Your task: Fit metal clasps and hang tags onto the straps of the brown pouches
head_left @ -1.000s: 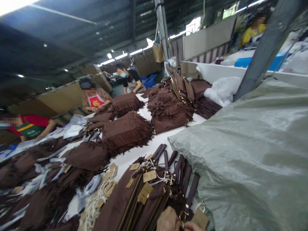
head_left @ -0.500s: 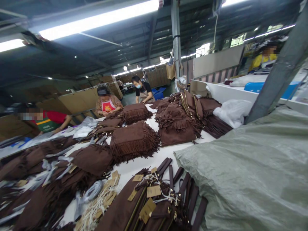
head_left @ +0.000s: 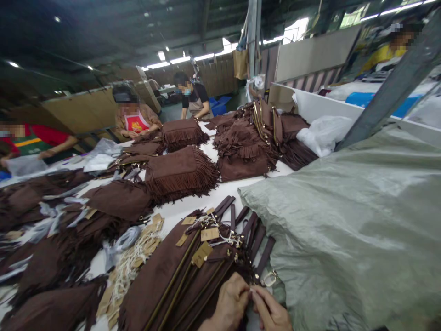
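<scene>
My left hand [head_left: 231, 299] is closed, fingertips pinched, over the near end of a stack of brown zipped bags [head_left: 186, 276]. Against it, fingertip to fingertip, my right hand [head_left: 271, 311] is pinched too. Whatever lies between the fingers is too small to make out. Just beyond them a metal clasp [head_left: 269, 278] shows by the dark brown straps [head_left: 257, 239]. Tan paper tags [head_left: 202, 254] on white strings lie across the bags' zips. More tags with tangled white strings [head_left: 132, 262] are heaped left of the stack.
Fringed brown bags [head_left: 175, 170] are piled farther back and to the left. A grey-green plastic sheet [head_left: 344, 220] covers the right side. A slanted metal post [head_left: 386, 82] rises at right. Several people work beyond the table, one wearing a red apron [head_left: 136, 123].
The view has tilted down and shifted right. Both my hands have come into view at the bottom. At far left, a co-worker's hands now show with a clear plastic bag.
</scene>
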The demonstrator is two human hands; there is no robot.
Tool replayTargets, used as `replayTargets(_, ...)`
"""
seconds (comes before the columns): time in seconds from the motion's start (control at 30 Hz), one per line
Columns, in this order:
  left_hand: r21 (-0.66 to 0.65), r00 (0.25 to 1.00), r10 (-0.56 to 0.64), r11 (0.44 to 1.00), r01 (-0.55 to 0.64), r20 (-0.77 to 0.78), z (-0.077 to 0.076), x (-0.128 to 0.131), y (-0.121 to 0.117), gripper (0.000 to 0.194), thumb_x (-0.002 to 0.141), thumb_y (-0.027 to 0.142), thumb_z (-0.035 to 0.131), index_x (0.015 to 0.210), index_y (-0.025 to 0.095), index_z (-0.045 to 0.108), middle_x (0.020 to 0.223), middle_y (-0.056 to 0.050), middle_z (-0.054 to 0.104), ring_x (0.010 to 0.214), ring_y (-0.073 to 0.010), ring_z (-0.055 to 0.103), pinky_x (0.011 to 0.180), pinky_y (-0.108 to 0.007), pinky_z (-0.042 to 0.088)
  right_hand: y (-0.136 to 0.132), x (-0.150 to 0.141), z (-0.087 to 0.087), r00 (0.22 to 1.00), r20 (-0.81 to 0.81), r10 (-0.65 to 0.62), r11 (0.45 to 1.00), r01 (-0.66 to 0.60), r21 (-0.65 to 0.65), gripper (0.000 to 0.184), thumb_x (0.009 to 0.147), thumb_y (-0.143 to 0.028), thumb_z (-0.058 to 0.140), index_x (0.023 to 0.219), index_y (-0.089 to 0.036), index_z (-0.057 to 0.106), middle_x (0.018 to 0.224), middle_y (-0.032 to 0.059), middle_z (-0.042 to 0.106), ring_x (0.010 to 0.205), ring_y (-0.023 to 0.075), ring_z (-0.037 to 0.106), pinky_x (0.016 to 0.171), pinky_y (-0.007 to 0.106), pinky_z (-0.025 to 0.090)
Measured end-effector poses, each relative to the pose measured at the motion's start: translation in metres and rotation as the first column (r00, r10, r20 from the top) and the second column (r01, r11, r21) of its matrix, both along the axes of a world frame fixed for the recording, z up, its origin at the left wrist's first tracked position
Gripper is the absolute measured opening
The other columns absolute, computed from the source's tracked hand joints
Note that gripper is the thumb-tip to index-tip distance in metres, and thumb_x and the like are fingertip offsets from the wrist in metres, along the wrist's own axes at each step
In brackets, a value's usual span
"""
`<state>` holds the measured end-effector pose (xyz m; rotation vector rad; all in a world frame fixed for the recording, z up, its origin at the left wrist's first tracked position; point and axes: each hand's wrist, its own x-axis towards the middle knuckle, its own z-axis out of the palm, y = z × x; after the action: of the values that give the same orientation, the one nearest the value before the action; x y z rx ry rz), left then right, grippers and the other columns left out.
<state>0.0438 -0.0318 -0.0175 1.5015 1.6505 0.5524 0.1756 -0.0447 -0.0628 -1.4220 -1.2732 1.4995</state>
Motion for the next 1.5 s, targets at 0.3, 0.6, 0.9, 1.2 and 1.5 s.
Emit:
replayTargets(0.3, -0.097, 0.96, 0.175, 0.983, -0.157, 0.219, 0.018, -0.002, 0.004, 0.019, 0.071, 0.03, 0.047, 0.056, 0.018, 0.049, 0.062, 0.002, 0.042, 0.063, -0.0133, 0.043, 0.064, -0.026, 0.035, 0.0, -0.005, 0.0, 0.986, -0.153, 0.073, 0.991, -0.089, -0.1, 0.047, 0.074, -0.055, 0.048, 0.099, -0.016, 0.058, 0.057, -0.0023, 0.052, 0.043, 0.0098, 0.041, 0.041, 0.022, 0.035)
replayTargets(0.6, -0.094, 0.963, 0.19, 0.98, -0.175, 0.191, 0.017, -0.005, 0.002, 0.019, 0.072, 0.03, 0.046, 0.063, 0.017, 0.056, 0.064, 0.0, 0.048, 0.065, -0.0139, 0.048, 0.067, -0.026, 0.038, 0.003, -0.012, 0.009, 0.997, -0.023, 0.072, 0.997, -0.072, -0.019, 0.031, 0.076, -0.047, 0.046, 0.071, -0.02, 0.06, 0.057, -0.0027, 0.048, 0.053, 0.0127, 0.045, 0.053, 0.024, 0.038)
replayTargets(0.9, -0.081, 0.982, 0.152, 0.986, -0.143, 0.113, 0.015, -0.004, -0.001, 0.019, 0.073, 0.028, 0.041, 0.061, 0.018, 0.051, 0.066, 0.0, 0.046, 0.065, -0.0145, 0.047, 0.065, -0.026, 0.038, -0.002, -0.013, 0.013, 0.991, -0.112, -0.069, 0.991, 0.055, -0.124, 0.031, 0.074, -0.049, 0.048, 0.075, -0.02, 0.059, 0.05, -0.0063, 0.043, 0.039, 0.0078, 0.029, 0.04, 0.023, 0.025)
replayTargets(1.2, -0.134, 0.957, 0.218, 0.972, -0.195, 0.19, 0.022, -0.005, 0.001, 0.016, 0.065, 0.029, 0.049, 0.054, 0.017, 0.051, 0.061, 0.001, 0.047, 0.064, -0.014, 0.045, 0.063, -0.027, 0.034, -0.002, -0.01, 0.006, 0.992, -0.127, -0.017, 0.988, -0.003, -0.152, 0.034, 0.075, -0.051, 0.046, 0.08, -0.019, 0.057, 0.053, -0.005, 0.045, 0.039, 0.0073, 0.029, 0.037, 0.022, 0.021)
replayTargets(1.5, -0.492, 0.652, 0.473, 0.853, -0.171, 0.593, 0.036, -0.005, 0.004, 0.019, 0.049, 0.027, 0.064, 0.055, 0.01, 0.057, 0.048, 0.0, 0.052, 0.041, -0.0061, 0.037, 0.047, -0.023, 0.022, -0.001, -0.004, 0.006, 0.984, -0.1, 0.149, 0.982, -0.159, -0.104, 0.032, 0.076, -0.048, 0.044, 0.081, -0.019, 0.057, 0.056, -0.0035, 0.051, 0.043, 0.0096, 0.04, 0.042, 0.022, 0.03)
